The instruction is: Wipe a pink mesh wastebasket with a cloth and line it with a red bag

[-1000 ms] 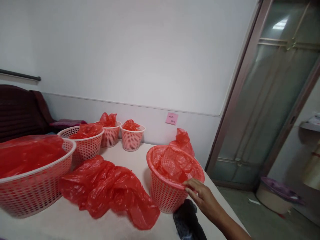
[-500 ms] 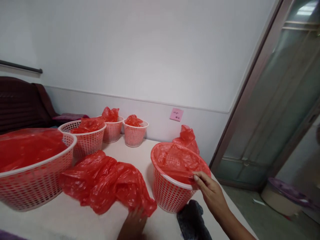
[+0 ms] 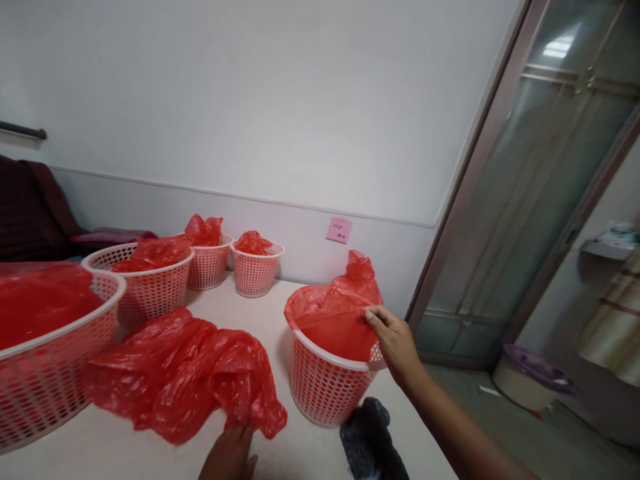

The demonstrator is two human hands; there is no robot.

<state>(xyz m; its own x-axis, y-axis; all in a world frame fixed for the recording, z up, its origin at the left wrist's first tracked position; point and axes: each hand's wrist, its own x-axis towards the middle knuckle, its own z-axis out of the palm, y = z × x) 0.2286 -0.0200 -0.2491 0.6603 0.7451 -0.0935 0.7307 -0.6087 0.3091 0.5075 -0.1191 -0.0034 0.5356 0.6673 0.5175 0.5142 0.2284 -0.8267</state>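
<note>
A pink-and-white perforated plastic basket (image 3: 327,393) stands upright on the table, lined with a red plastic bag (image 3: 333,330). My right hand (image 3: 393,333) pinches the bag's edge between thumb and fingers and pulls it taut above the basket's right rim. Part of the rim there is bare. At the lower edge of the view, my left hand (image 3: 230,453) touches the near end of a crumpled red plastic bag heap (image 3: 185,377). Its thumb stands apart from its fingers, whose tips are partly hidden by the plastic.
Several more baskets holding red bags, among them a large basket (image 3: 55,373) and a small basket (image 3: 256,273), stand left and behind. A dark crumpled bundle (image 3: 370,437) lies by the lined basket. A pink note (image 3: 339,230) is on the wall. A purple-lined bin (image 3: 525,380) stands on the floor.
My right hand has lifted the bag's edge up off the near rim, stretching it. My left hand stays at the loose bag heap. The view has shifted to the right.
</note>
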